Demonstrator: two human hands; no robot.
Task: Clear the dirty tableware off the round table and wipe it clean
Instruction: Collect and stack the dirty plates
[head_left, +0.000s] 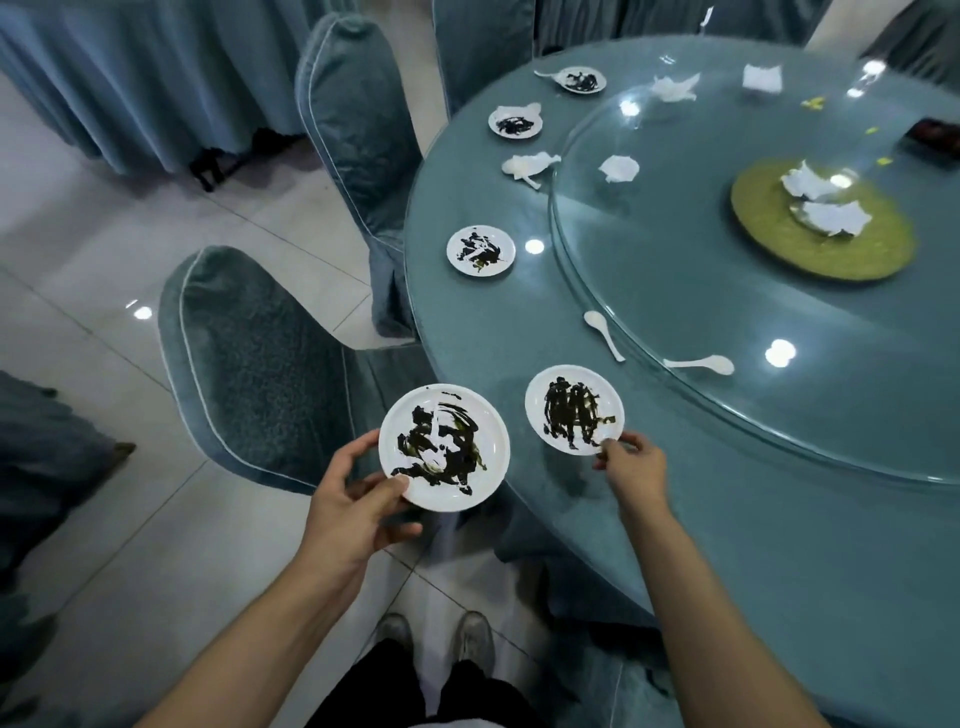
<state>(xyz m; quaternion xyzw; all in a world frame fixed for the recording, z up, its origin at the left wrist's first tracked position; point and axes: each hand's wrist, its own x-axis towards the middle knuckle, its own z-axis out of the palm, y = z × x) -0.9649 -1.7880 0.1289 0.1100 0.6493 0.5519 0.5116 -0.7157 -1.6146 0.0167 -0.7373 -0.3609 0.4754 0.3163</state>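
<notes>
1. While the left hand (349, 499) grips a smeared white plate (444, 447) off the counter's edge at lower centre, the right hand (631, 465) pinches the rim of a second smeared plate (574, 409) on the counter (727, 519).
2. Three more dirty plates (481, 251) lie toward the upper centre.

white plates (444, 447) — black smears, teal tablecloth (498, 322), olive mat (823, 234)

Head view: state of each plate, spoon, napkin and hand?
left hand: grips a smeared plate, held off the table
right hand: pinches the near rim of a second smeared plate at the table edge
three far plates: dirty, on the table
two spoons: lying loose
napkins: crumpled, scattered
</notes>
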